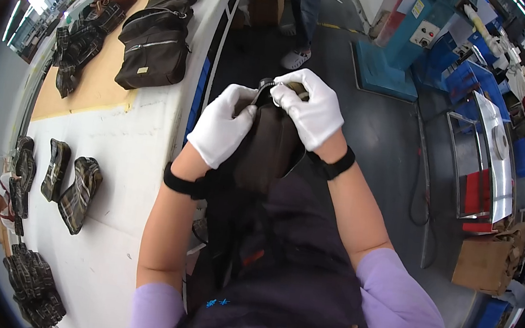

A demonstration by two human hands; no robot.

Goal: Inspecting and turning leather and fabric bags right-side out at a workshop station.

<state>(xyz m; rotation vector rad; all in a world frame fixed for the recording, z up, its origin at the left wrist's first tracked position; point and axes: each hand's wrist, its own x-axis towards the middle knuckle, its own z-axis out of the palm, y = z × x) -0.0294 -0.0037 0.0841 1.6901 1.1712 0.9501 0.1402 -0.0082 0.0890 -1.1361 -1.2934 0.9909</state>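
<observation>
A dark brown bag or pouch [265, 140] with a metal zipper is held up in front of my apron, its zipped end away from me. My left hand [226, 124], in a white glove, pinches the edge beside the zipper teeth. On the other side of the opening, my right hand [309, 109], also gloved, has its thumb and fingers closed at the zipper's end; whether they grip the slider cannot be told. A bit of plaid lining or fabric [299, 90] shows under the right fingers. Black bands circle both wrists.
On the white worktable [114, 158] at left lie a dark brown backpack [154, 52], two plaid pouches [79, 195] and piles of plaid pieces [34, 284]. A person's legs [304, 14] stand ahead. To the right are a blue machine [393, 57], a metal-framed cart [494, 154] and a cardboard box [487, 264].
</observation>
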